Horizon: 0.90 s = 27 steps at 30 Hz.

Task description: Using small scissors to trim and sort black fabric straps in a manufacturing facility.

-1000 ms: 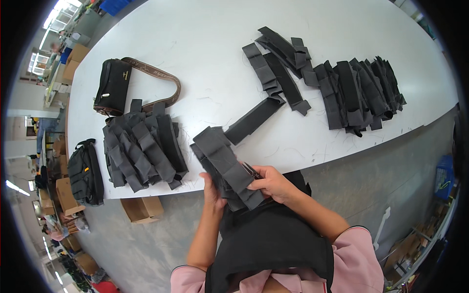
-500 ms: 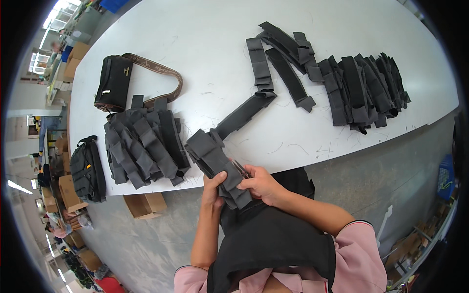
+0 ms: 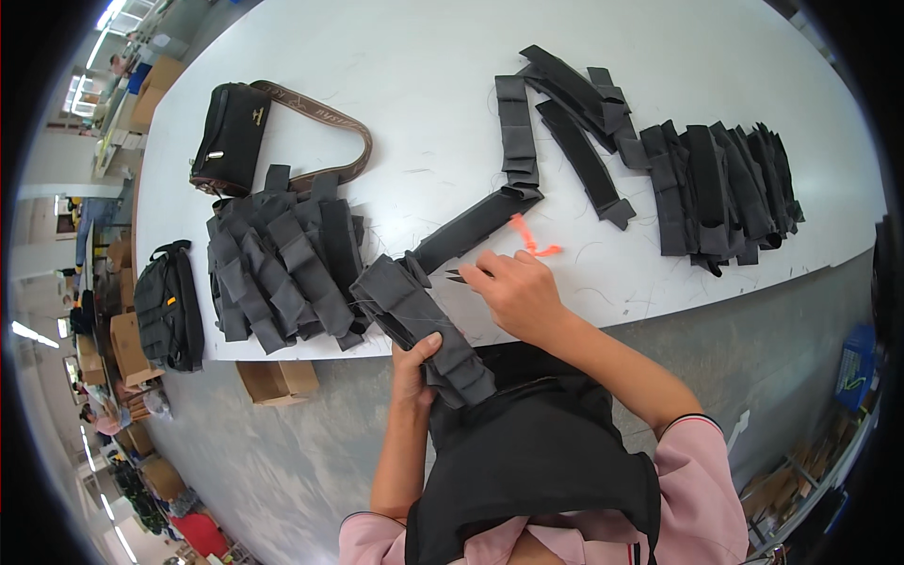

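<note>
My left hand is closed round the lower part of a dark grey fabric strip bundle, thumb on top. The bundle lies slanted over the table's front edge, stitched into folded sections. A further strip runs from its top end toward the far right. My right hand is closed on small dark thread snips, their points showing just right of the bundle. A bright orange ribbon sticks out beyond that hand; where it is fastened is hidden.
Piles of similar strips lie left and right on the white table, with loose strips between. A black shoulder bag is at the far left. A dark backpack and a cardboard box are beyond the table's edge.
My right hand has moved off the bundle, up and to the right, with the snips. The orange ribbon has come into sight. My left hand keeps its hold.
</note>
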Motion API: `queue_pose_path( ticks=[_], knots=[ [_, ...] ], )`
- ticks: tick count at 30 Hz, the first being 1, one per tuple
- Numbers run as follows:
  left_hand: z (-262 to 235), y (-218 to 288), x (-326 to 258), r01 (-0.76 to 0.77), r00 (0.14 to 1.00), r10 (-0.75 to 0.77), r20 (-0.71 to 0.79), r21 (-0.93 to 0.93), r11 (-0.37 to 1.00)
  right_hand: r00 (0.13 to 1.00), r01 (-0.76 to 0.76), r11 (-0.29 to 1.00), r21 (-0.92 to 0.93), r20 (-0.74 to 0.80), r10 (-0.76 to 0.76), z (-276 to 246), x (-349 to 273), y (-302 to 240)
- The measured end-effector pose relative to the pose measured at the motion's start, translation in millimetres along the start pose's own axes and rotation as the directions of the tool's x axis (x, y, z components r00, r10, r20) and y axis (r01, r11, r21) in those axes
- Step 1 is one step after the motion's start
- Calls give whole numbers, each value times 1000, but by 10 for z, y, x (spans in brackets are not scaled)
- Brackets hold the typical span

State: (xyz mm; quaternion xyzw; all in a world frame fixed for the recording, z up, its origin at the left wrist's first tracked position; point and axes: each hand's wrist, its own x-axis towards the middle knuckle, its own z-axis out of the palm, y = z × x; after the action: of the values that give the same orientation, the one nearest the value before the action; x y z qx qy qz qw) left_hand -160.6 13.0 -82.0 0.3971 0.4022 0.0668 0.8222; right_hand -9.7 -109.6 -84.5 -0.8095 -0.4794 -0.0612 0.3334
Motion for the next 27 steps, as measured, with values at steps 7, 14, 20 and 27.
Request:
queue_pose_path(
  ticks=[7, 14, 20, 27],
  knots=[
    [-16, -12, -72, -7, 999, 7, -32, 4, 1000, 1000, -1, 999, 39, 10, 1, 94, 43, -26],
    [-219, 222, -469, -236, 962, 245, 121, -86, 968, 761, -608, 576, 546, 195, 618, -118, -649, 161],
    [390, 731, 28, -405, 912, 369, 179, 539, 738, 534, -648, 50, 760, 406, 742, -312, -661, 130],
    [1464, 345, 400, -191, 887, 12, 462, 343, 920, 417, -421, -25, 907, 218, 883, -945, -889, 92]
  ],
)
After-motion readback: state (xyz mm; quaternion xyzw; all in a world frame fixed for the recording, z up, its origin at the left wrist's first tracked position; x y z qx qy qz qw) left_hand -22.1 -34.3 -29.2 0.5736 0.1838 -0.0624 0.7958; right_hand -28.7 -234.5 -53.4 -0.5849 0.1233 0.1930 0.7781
